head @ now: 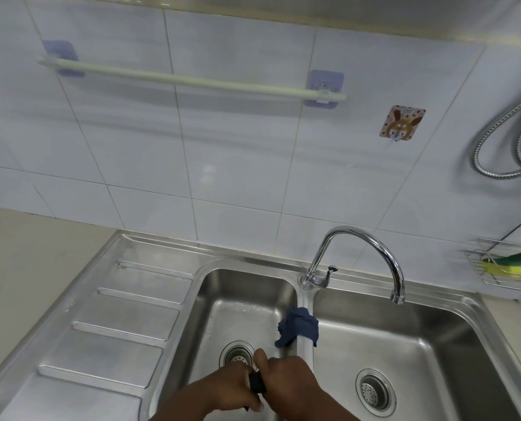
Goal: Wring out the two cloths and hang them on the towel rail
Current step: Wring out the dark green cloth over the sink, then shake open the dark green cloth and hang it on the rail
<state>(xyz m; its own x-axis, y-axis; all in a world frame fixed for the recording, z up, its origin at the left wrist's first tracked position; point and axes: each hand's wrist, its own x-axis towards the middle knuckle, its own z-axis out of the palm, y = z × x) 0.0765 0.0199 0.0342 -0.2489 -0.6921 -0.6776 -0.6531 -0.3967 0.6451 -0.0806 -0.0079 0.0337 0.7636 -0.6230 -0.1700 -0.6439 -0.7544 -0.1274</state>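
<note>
A: While both hands work low over the left basin [241,302], we log the grip: left hand [222,390] and right hand [286,378] are each clenched around a dark cloth [256,382], fists touching, only a short strip showing between them. We judge this as wringing, held over the drain [238,354] so runoff falls into the basin.

B: And the second cloth?

A: The blue cloth [298,326] lies draped over the divider [305,350] between the basins, just beyond the hands, one corner hanging into each side. Likely parked there so it drips into the sink and not onto the counter [25,268]. Whether it is already wrung we cannot tell.

B: Room for the lift?

A: The rail [192,81] is bare, well above and left of the sink. The wall between is clear. The tap [362,253] arches over the right basin, away from a straight rise out of the left one. The rack [505,268] with its sponge [514,264] and the hose [508,138] sit far right, off the path.
</note>
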